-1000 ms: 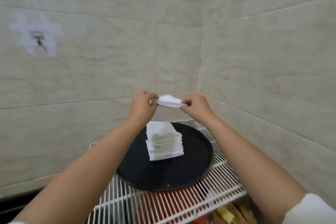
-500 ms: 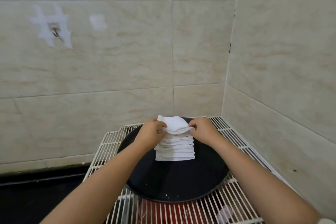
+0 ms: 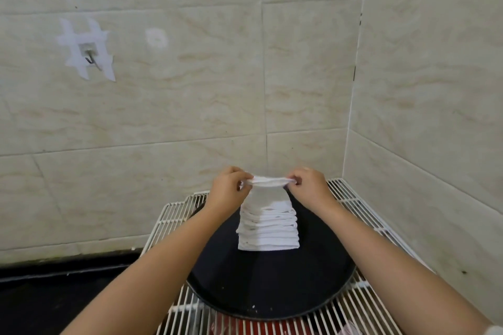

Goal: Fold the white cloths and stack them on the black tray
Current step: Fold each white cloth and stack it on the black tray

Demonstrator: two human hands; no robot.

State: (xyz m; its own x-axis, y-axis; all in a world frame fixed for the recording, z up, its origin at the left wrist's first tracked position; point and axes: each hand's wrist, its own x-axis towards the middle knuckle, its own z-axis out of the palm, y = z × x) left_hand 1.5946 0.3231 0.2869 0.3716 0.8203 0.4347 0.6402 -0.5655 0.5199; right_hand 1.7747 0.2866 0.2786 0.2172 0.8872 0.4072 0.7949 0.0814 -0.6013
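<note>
Both hands — left hand (image 3: 227, 190), right hand (image 3: 310, 187) — pinched opposite ends of a folded white cloth (image 3: 268, 182) just above the cloth stack (image 3: 268, 228), probably to square it before release. Stack sat mid black tray (image 3: 272, 294), tray on wire rack (image 3: 362, 207); the corner walls stood close behind — nothing seemed to obstruct.

Beige tiled walls (image 3: 190, 106), taped hook (image 3: 91, 57)

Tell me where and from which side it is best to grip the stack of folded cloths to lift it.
Probably grip the stack of folded cloths low, at its left and right sides, one hand each: it is tall, loosely layered, and both sides over the black tray are free.
</note>
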